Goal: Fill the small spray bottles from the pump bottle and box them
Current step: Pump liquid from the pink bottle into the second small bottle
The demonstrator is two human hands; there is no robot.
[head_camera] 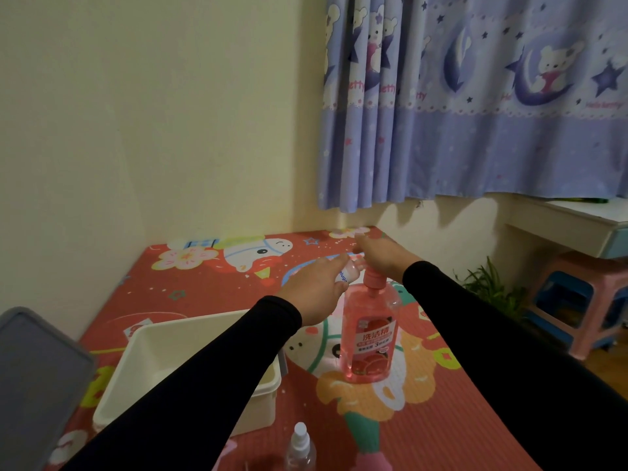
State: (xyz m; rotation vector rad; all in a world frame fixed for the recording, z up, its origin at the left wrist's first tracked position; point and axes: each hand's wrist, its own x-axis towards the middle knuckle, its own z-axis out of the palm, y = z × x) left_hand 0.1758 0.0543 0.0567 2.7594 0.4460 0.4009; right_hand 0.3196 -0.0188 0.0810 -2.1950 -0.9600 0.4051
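Observation:
A tall pink pump bottle [370, 338] stands upright on the red cartoon mat. My right hand [382, 254] lies palm-down on top of its pump head. My left hand [316, 288] grips a small clear spray bottle [350, 272], tilted, with its mouth at the pump's spout. A second small spray bottle [299, 448] with a white sprayer top stands at the near edge. A white plastic box [149, 351] sits on the left under my left forearm; its inside is partly hidden.
A grey lid [37, 372] lies at the far left. The mat [458, 419] meets the wall at the back. To the right are a green plant [489, 283], pink and blue stools [577, 300] and a white desk [584, 219] under a blue curtain.

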